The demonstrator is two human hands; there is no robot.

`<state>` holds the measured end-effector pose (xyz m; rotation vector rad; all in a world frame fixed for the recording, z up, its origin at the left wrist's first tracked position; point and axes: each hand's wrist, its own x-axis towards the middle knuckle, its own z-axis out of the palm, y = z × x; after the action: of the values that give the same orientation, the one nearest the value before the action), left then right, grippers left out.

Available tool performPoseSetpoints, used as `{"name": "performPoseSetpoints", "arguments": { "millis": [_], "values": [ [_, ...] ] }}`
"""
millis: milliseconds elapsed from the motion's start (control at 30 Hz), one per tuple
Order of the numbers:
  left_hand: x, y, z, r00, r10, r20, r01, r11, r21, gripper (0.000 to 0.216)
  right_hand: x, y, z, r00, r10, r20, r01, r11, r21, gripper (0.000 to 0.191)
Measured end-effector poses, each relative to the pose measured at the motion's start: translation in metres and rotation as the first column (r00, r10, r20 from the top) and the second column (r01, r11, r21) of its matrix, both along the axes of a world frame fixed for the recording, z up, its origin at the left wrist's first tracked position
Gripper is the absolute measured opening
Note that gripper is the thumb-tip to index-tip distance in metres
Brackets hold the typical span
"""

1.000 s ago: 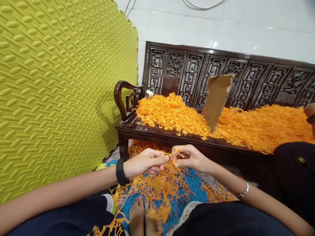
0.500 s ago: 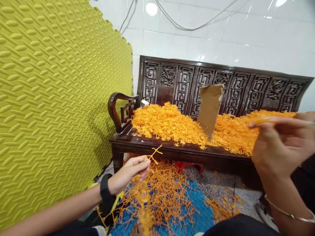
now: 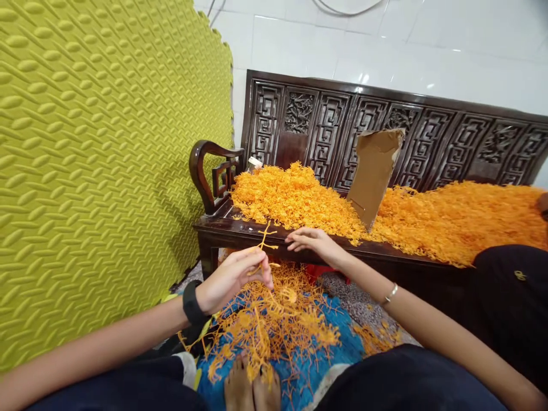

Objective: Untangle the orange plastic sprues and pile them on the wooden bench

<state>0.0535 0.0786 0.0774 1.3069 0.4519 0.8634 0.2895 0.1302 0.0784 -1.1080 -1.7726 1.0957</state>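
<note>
My left hand [image 3: 240, 278], with a black band on the wrist, pinches a thin orange branched plastic sprue [image 3: 267, 237] that sticks up past the fingertips. Below this hand, more orange branched pieces [image 3: 259, 331] hang in a loose bunch, partly blurred; whether all of them are held in the hand I cannot make out. My right hand [image 3: 314, 242], a silver bangle on its wrist, reaches in from the right with its fingers stretched toward the sprue. A small gap separates it from the sprue, and nothing shows in its fingers.
On the dark carved wooden bench [image 3: 222, 231] lie heaps of small orange pieces [image 3: 291, 194], parted by an upright cardboard sheet [image 3: 374, 177]. Bare sprues [image 3: 308, 342] cover the blue mat [image 3: 355, 337]. Yellow foam matting [image 3: 107, 171] stands at left. Another person's hand [image 3: 543, 205] shows at right.
My right hand has come from the far right, where it held something small and orange, across to beside the left hand, its fingers now apart. The view has tilted down.
</note>
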Motion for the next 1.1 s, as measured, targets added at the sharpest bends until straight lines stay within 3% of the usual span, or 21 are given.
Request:
{"name": "performPoseSetpoints", "arguments": {
  "millis": [100, 267, 367, 433, 567, 667, 800, 967, 1033, 1100],
  "values": [
    [0.005, 0.000, 0.001, 1.000, -0.002, 0.009, 0.002, 1.000, 0.015, 0.020, -0.022, -0.035, -0.001, 0.966, 0.199, -0.166, -0.215, 0.972, -0.090, 0.044],
    [0.006, -0.003, 0.006, 1.000, 0.017, -0.012, -0.017, 1.000, 0.022, 0.016, -0.028, -0.055, 0.002, 0.915, 0.393, -0.088, -0.402, 0.904, -0.148, 0.041],
    [0.002, -0.003, 0.010, 0.999, 0.042, -0.017, -0.041, 0.998, 0.045, 0.011, -0.025, -0.055, -0.001, 0.926, 0.378, -0.023, -0.375, 0.910, -0.178, 0.028],
    [0.001, -0.001, 0.011, 0.997, 0.077, -0.006, -0.077, 0.996, 0.046, 0.011, -0.024, -0.053, -0.003, 0.948, 0.317, -0.007, -0.315, 0.942, -0.119, 0.020],
    [0.008, 0.003, 0.001, 0.984, 0.175, 0.015, -0.175, 0.984, -0.046, 0.057, -0.030, -0.050, -0.006, 0.989, 0.119, -0.093, -0.113, 0.991, 0.067, 0.022],
    [0.020, 0.002, -0.010, 0.992, 0.108, -0.062, -0.116, 0.980, -0.160, 0.072, -0.039, -0.053, -0.004, 0.981, 0.048, -0.189, -0.045, 0.999, 0.021, 0.029],
    [0.029, -0.003, -0.015, 0.991, 0.035, -0.131, -0.055, 0.987, -0.153, 0.051, -0.049, -0.061, 0.000, 0.981, 0.029, -0.193, -0.030, 1.000, -0.002, 0.033],
    [0.021, -0.003, -0.012, 0.967, 0.064, -0.245, -0.079, 0.996, -0.052, 0.026, -0.045, -0.068, 0.009, 0.994, -0.051, 0.094, 0.023, 0.960, 0.280, 0.030],
    [0.016, -0.003, -0.010, 0.940, -0.006, -0.341, 0.003, 1.000, -0.010, 0.021, -0.040, -0.069, 0.013, 0.977, 0.025, 0.212, -0.089, 0.950, 0.299, 0.028],
    [0.012, -0.004, -0.008, 0.880, -0.141, -0.454, 0.179, 0.983, 0.042, 0.015, -0.035, -0.072, 0.016, 0.931, 0.209, 0.298, -0.279, 0.935, 0.217, 0.025]
  ]
}}
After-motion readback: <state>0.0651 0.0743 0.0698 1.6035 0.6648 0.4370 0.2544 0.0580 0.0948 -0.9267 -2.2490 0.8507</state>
